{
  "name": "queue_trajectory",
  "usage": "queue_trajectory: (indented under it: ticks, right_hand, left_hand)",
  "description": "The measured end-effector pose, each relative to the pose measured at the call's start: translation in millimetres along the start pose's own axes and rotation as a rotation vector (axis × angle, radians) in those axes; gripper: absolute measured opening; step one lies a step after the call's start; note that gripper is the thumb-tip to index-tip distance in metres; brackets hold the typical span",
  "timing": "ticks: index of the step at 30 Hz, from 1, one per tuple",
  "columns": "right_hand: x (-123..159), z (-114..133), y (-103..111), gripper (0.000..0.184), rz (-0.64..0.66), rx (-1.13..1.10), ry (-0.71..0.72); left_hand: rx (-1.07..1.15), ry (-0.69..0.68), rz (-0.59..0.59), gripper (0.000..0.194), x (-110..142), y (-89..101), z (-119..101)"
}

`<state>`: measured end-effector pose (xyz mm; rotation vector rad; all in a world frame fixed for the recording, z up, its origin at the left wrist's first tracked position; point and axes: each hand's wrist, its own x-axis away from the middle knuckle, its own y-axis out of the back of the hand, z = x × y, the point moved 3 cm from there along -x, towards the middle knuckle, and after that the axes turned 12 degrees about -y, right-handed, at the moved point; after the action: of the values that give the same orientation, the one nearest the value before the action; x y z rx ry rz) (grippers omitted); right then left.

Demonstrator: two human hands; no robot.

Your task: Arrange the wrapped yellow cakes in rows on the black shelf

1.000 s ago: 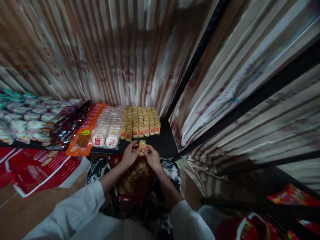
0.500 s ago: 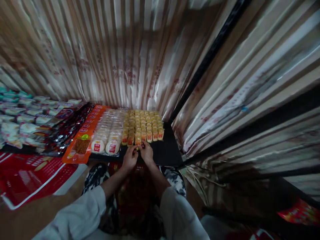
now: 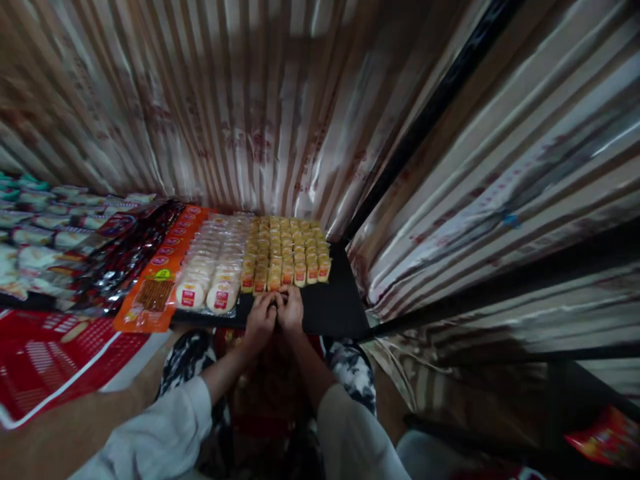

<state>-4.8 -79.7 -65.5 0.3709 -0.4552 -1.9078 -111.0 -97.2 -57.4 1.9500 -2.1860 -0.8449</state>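
Small yellow-wrapped packs with orange-red labels (image 3: pixel 299 273) stand in several tight rows on a black shelf (image 3: pixel 333 308). Against the front of these rows, my left hand (image 3: pixel 260 321) and my right hand (image 3: pixel 291 311) are side by side, nearly touching. Both have their fingers curled in, with the fingertips at the foot of the front packs. Whatever they may pinch is hidden behind the fingers. Left of the yellow packs lie two rows of round, pale, clear-wrapped packs (image 3: pixel 223 293) with red labels.
Further left are an orange snack bag (image 3: pixel 150 293), dark shiny packets (image 3: pixel 125 257) and white packets (image 3: pixel 37 257). A red basket (image 3: pixel 55 360) is below them. Striped sheeting (image 3: pixel 240 120) hangs behind, with a black post (image 3: pixel 425 113) on the right. A red packet (image 3: pixel 607 437) lies lower right.
My view has shifted slightly. Both hands stay at the front of the yellow packs, their fingers drawn closer together and curled more.
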Motion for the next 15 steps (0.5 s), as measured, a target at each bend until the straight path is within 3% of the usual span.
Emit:
queue_trajectory:
  ticks: [9,15]
  right_hand:
    - [1.4,0.5,0.1,0.012,0.005,0.044,0.024]
    - [39.1,6.5,14.3,0.023,-0.028,0.057,0.091]
  left_hand:
    - [-0.054,0.008,0.030,0.041,-0.3,3.5,0.2]
    - [-0.079,-0.071,0.017,0.029,30.9,22.3,-9.1]
